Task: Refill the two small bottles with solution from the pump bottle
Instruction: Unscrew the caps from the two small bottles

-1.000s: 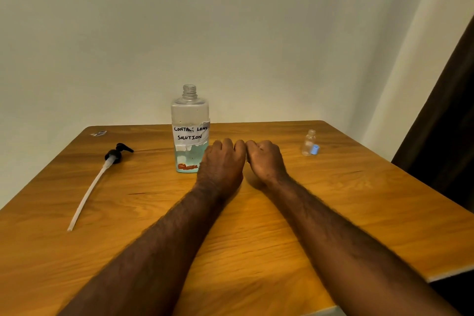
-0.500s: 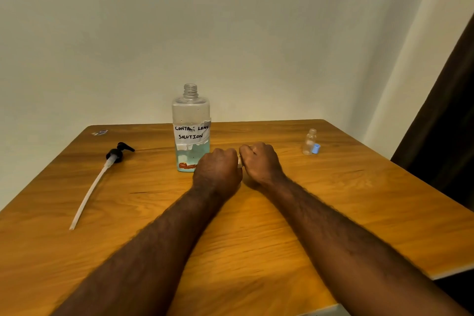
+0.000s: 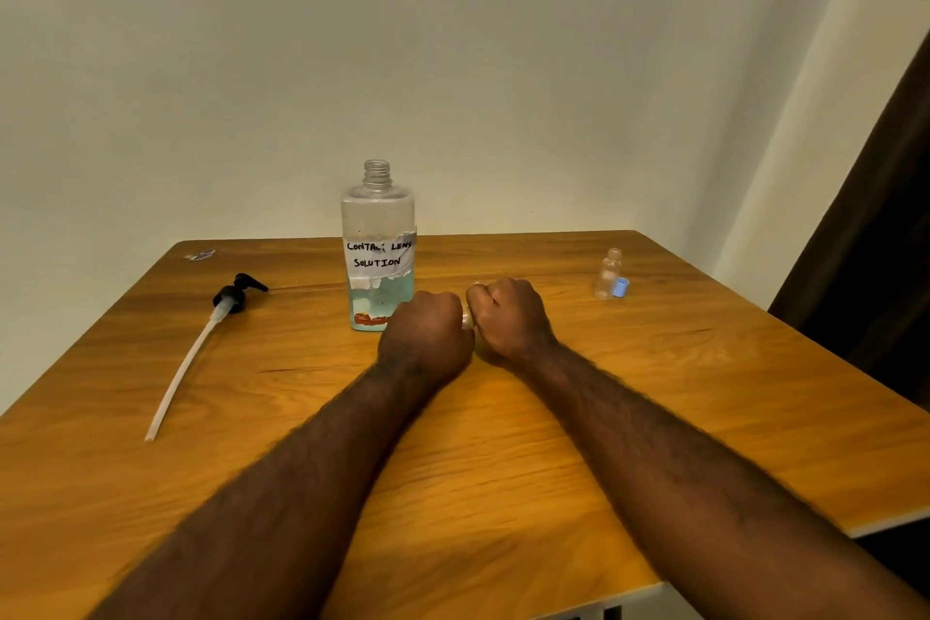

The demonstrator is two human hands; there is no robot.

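Fists together over the surface [image 3: 493, 443], the left hand [image 3: 428, 337] and right hand [image 3: 508, 317] clench a small pale thing [image 3: 467, 319], likely the second bottle, braced for uncapping. The pump bottle [image 3: 378, 262] stands open just behind, its pump [image 3: 234, 300] laid aside left. The other small bottle [image 3: 607, 274] waits uncapped, far right.

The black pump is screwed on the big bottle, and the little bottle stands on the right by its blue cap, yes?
No. The head view shows the black pump lying on the table, left of the big bottle. The rest is right.
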